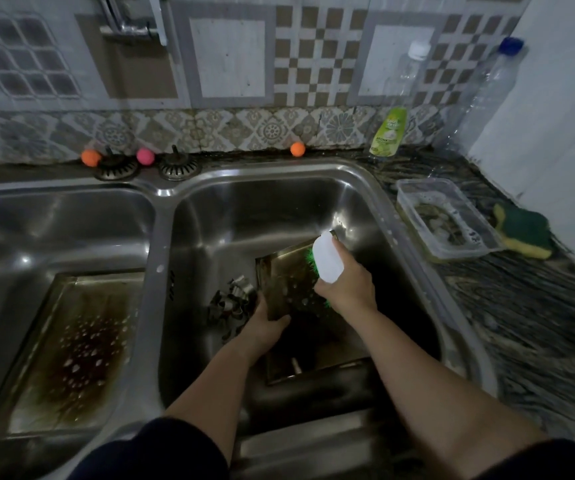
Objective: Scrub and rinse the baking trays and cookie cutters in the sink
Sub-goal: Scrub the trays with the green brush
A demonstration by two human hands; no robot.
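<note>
Hands point(346, 289) tilting tray point(287, 282) (long axis upright), brush point(327, 258)

Wall: patterned grey-and-brown tiles point(310, 53) beyond the hands.
Counter: dark veined stone point(521, 306) right of the right hand.
Light: dim.

White-backed brush point(327, 258), green bristles; brown-stained tray point(71, 348); green-yellow sponge point(525, 233); checkered wall tiles point(317, 53).

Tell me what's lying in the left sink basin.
A baking tray lies flat in the left basin, its surface stained dark brown and dotted with water droplets or suds. Whatever sits beneath the tray, drain included, is covered.
</note>
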